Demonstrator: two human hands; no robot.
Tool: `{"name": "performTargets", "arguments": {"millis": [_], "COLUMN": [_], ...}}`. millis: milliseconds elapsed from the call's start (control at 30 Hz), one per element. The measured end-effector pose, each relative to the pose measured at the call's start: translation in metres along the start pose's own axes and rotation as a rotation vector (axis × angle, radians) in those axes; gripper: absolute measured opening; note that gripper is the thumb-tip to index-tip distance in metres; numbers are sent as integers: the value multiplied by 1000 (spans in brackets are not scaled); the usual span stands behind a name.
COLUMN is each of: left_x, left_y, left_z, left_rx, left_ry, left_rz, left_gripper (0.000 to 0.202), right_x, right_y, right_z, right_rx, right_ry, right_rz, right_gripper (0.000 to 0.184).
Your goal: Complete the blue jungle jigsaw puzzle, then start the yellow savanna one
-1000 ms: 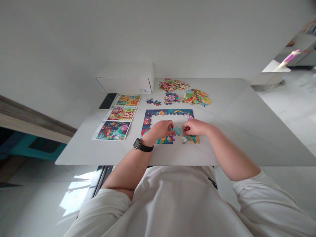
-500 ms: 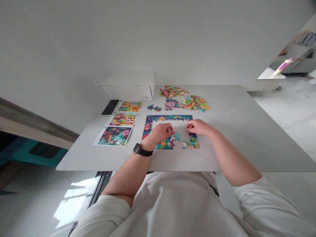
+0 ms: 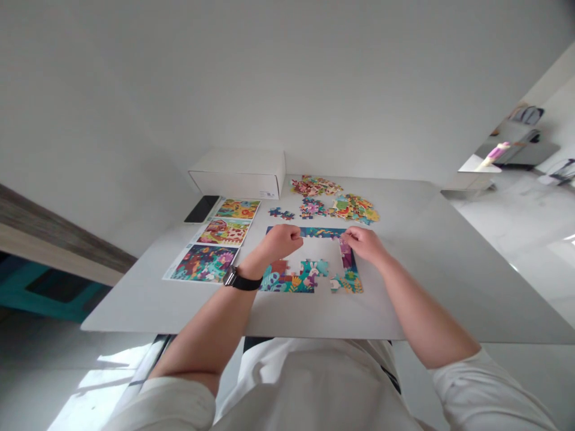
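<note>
A partly assembled jigsaw puzzle (image 3: 287, 282) lies on the table, its bottom and side pieces around an open middle. My left hand (image 3: 282, 240), with a black watch on the wrist, is over the puzzle's upper left part. Its fingers are curled closed, and anything between them is hidden. At the upper right corner my right hand (image 3: 363, 242) pinches at a purple puzzle piece (image 3: 345, 252) on the right side. A gap in the bottom row separates the rabbit section (image 3: 312, 272) from the bottom right corner section (image 3: 348, 283).
Loose puzzle pieces lie in heaps behind the puzzle: a reddish heap (image 3: 314, 186), a yellow heap (image 3: 356, 208), a purple cluster (image 3: 312, 207) and a few blue pieces (image 3: 282, 214). Three picture sheets (image 3: 204, 263), a phone (image 3: 202, 209) and a white box (image 3: 236, 182) are at left.
My left hand has moved from the puzzle's lower middle to its upper left, uncovering the bottom pieces. The right hand stays at the upper right corner. The whole view has shifted slightly.
</note>
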State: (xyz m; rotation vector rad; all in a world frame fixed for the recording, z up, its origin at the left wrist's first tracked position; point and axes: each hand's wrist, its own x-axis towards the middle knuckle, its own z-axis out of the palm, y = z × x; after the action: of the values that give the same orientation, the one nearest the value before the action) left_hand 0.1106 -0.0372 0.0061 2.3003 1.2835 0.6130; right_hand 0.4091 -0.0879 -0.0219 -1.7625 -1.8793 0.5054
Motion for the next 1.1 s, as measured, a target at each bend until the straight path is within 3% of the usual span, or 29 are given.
{"name": "performTargets", "arguments": {"millis": [100, 200, 300, 433, 600, 767, 1100], "left_x": [12, 15, 11, 5, 3, 1, -1], "left_y": [-18, -37, -55, -72, -74, -71, -72], "left_z": [-17, -25, -21, -12, -9, -8, -7], "left_rx": [24, -1, -47, -23, 74, 85, 100], "left_ry": [-17, 24, 117, 50, 53, 53, 73], "left_rz": [18, -41, -161, -154, -95, -101, -80], "left_gripper": [24, 24, 23, 7, 38, 45, 46], "right_x": [3, 11, 29, 63, 115, 152, 165], "right_y": [5, 11, 16, 14, 1, -5, -5], "right_z": [-2, -3, -1, 8, 29, 51, 62], "right_rx": [92, 44, -6, -59, -233, -328, -330], "right_ry": [-4, 2, 22, 52, 83, 3, 0], "right_rz": [-8, -25, -47, -88, -204, -229, -151], "right_gripper": [25, 24, 24, 30, 44, 62, 50]}}
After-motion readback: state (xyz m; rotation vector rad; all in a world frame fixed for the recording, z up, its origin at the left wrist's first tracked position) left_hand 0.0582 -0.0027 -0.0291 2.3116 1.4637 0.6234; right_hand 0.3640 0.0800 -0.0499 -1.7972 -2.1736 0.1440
